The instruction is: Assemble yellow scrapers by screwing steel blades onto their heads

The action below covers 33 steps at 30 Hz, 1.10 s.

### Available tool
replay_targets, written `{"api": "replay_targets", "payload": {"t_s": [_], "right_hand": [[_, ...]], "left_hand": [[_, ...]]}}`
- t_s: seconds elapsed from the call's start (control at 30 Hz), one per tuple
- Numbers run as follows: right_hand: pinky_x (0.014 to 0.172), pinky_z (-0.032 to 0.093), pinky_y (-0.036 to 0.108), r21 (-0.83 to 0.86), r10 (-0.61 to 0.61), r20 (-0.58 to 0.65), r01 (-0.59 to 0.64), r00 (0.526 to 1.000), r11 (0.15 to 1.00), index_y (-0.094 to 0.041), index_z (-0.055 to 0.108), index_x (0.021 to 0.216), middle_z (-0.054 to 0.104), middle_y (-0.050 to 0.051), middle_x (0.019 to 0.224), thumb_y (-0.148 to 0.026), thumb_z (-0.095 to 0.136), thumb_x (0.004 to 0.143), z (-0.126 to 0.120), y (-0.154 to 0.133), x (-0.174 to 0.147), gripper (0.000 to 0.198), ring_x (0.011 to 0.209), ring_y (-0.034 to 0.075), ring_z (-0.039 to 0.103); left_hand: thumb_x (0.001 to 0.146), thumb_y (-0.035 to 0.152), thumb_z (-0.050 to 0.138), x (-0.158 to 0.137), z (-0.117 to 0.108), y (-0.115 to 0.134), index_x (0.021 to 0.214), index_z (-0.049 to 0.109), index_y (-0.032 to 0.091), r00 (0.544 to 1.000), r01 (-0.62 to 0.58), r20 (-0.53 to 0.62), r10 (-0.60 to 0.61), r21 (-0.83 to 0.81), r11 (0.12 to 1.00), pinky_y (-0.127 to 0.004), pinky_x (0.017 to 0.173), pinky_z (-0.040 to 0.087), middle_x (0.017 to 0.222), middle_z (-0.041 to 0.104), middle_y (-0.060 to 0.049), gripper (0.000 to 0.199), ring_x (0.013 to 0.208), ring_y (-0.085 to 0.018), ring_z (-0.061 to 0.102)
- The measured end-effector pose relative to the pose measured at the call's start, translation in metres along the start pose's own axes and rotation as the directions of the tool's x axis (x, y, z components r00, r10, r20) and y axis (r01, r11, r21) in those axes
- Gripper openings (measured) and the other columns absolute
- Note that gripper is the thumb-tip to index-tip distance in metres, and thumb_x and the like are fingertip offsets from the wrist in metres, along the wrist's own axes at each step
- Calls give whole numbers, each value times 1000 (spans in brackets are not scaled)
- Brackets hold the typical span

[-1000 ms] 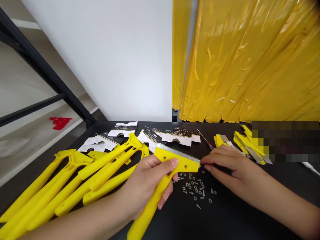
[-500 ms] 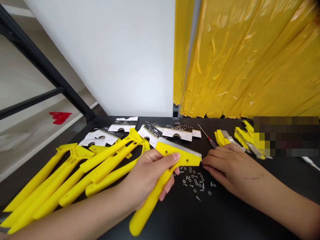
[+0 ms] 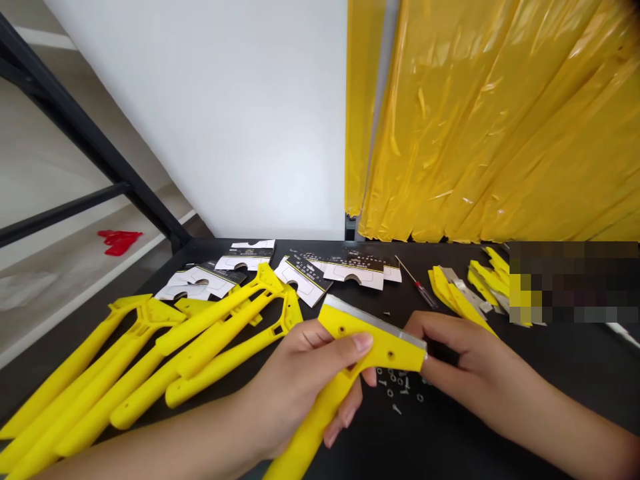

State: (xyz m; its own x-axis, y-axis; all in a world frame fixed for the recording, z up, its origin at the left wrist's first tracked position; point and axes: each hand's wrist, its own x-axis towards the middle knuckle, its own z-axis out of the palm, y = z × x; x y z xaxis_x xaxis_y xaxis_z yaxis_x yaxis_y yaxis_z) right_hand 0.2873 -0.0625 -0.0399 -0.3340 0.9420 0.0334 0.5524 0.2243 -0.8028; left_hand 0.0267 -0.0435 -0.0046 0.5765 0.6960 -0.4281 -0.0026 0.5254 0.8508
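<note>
Yellow scraper (image 3: pixel 377 353) is clamped in left hand (image 3: pixel 313 360); right hand (image 3: pixel 463 353), at its 4-o'clock end, shows indeterminable grip.

The yellow plastic wide-headed scraper (image 3: pixel 379 358) is slanting, handle pointing lower left; a silver metal blade (image 3: pixel 365 318) is lining its far edge (two round holes (image 3: pixel 391 355) are showing).
</note>
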Motion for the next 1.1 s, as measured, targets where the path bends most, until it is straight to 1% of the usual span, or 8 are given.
{"api": "replay_targets", "payload": {"t_s": [0.07, 0.17, 0.27, 0.4, 0.67, 0.83, 0.97, 1.1], "right_hand": [[73, 47, 31, 281, 137, 74, -152, 988, 948, -25, 72, 93, 70, 0, 87, -47, 65, 108, 0, -6, -2, 28, 81, 19, 62], [73, 44, 29, 539, 212, 157, -264, 964, 800, -23, 75, 90, 69, 0, 85, -57, 79, 99, 1, -9, -4, 35, 80, 17, 57], [75, 43, 29, 676, 208, 188, -280, 960, 682, -23, 78, 86, 69, 0, 82, -52, 89, 93, 5, -13, -5, 32, 79, 16, 56], [71, 42, 30, 748, 217, 171, -270, 961, 607, -22, 83, 84, 73, 3, 82, -54, 89, 93, 9, -21, -5, 33, 76, 16, 54], [80, 46, 34, 765, 139, 138, -195, 981, 614, -25, 89, 96, 69, 4, 83, -59, 85, 96, 4, -14, -9, 34, 81, 19, 59], [82, 49, 35, 742, 177, 149, -228, 973, 631, -28, 88, 103, 69, 3, 85, -59, 88, 95, 6, -13, -11, 32, 85, 21, 62], [79, 51, 35, 717, 202, 134, -235, 970, 656, -25, 87, 98, 71, 4, 84, -58, 90, 93, 9, -15, -10, 34, 82, 21, 62], [80, 54, 35, 722, 221, 157, -264, 963, 639, -23, 85, 99, 74, 5, 88, -58, 92, 91, 10, -16, -9, 36, 81, 20, 62]], "left_hand": [[102, 60, 71, 0, 1, -2, 81, 75, 19, 999, 22, 28, -22, -14, 1000, -16, 39, 37, 52, 60, 0, 47, 39, -8, 47], [101, 62, 71, 1, 1, -5, 81, 75, 19, 999, 19, 40, -18, -31, 999, -16, 38, 36, 52, 60, 0, 48, 38, -9, 47], [102, 61, 71, 0, 2, -4, 82, 75, 18, 1000, 11, 20, -11, -31, 999, -16, 40, 37, 54, 61, 0, 47, 39, -8, 47], [103, 60, 69, 0, 2, -2, 81, 75, 18, 1000, -17, 19, 18, -34, 999, -15, 39, 37, 53, 60, 0, 48, 38, -8, 47], [103, 55, 75, 4, 1, -4, 91, 78, 17, 992, -127, 17, 128, -59, 990, -15, 36, 37, 58, 70, -2, 40, 37, -8, 49], [107, 47, 72, 4, 3, -1, 102, 82, 18, 991, -132, 9, 133, -55, 990, -14, 38, 39, 64, 76, -4, 31, 39, -8, 51], [108, 49, 72, 6, 3, -4, 94, 81, 16, 990, -139, 23, 141, -69, 988, -14, 37, 38, 62, 74, -4, 37, 38, -7, 50], [108, 50, 72, 7, 1, -7, 74, 76, 15, 990, -138, 12, 139, -63, 988, -13, 36, 39, 58, 70, -3, 49, 37, -6, 50]]}}
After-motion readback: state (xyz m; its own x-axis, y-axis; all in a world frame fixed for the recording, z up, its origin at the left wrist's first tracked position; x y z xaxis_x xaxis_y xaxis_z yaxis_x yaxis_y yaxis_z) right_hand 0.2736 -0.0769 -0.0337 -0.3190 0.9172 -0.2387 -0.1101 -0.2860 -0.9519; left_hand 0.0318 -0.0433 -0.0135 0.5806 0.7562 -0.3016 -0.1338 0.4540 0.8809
